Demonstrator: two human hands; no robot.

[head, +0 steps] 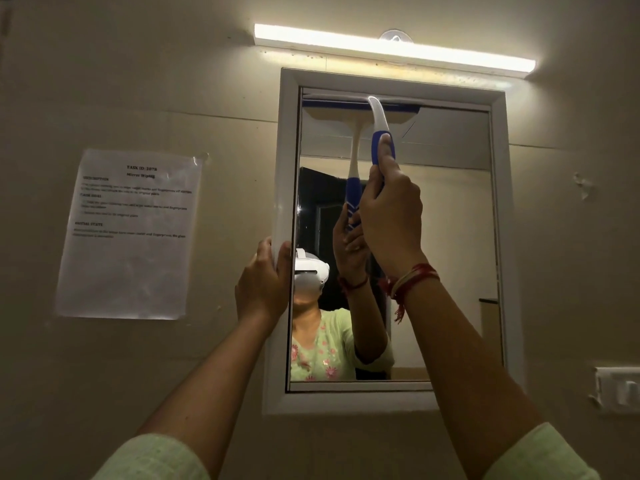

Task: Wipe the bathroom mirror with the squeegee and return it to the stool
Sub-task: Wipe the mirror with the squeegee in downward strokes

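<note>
A white-framed mirror (450, 237) hangs on the beige wall. My right hand (391, 216) grips the blue and white handle of the squeegee (377, 116), thumb up along the handle. Its blade is pressed against the glass at the very top edge, on the left and middle part. My left hand (263, 282) clasps the mirror's left frame edge (282, 168) at mid height. The glass reflects both hands, the squeegee and a person in a light green top. The stool is out of sight.
A lit tube light (394, 50) runs along the wall just above the mirror. A printed paper sheet (130, 233) is stuck to the wall at left. A white switch plate (618, 388) sits at the lower right.
</note>
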